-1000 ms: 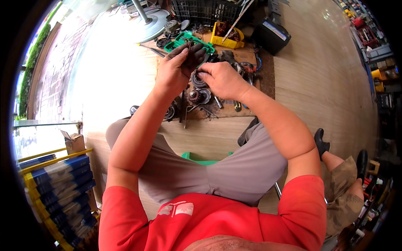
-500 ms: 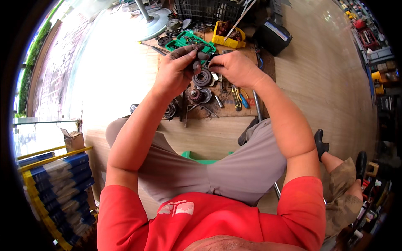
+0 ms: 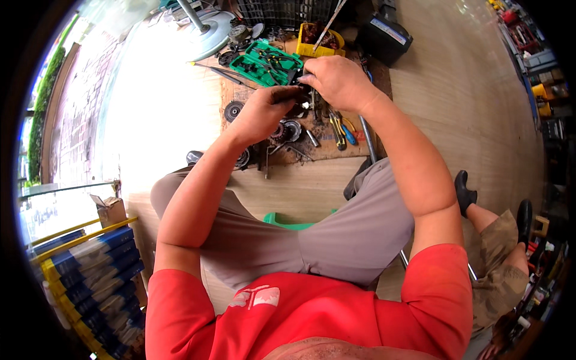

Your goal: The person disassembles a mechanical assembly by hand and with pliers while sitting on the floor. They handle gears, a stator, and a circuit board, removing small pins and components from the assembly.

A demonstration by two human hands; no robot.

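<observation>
Both my hands are close together above a greasy sheet of cardboard (image 3: 329,151). My left hand (image 3: 264,113) has blackened fingers closed and pointing right; what they hold is hidden. Slightly farther away, my right hand (image 3: 337,79) pinches with thumb and forefinger turned toward the left one; any thing in the pinch is too small or covered. A small white piece (image 3: 306,105) shows between and below the hands. Nearer me lie a round metal part (image 3: 293,130) and a short metal cylinder (image 3: 312,138). A dark grooved pulley (image 3: 233,111) lies left of my left wrist.
Behind the hands are an open green tool case (image 3: 267,63) and a yellow bin (image 3: 305,48) of reddish-brown parts. Blue-handled pliers (image 3: 348,134) lie on the right. A black battery-like box (image 3: 385,39) stands far right. Another person's leg (image 3: 493,223) shows at right.
My left hand has dropped nearer me and its fingers have straightened to the right. My right hand has shifted slightly up and left. More of the green case and the left pulley now shows.
</observation>
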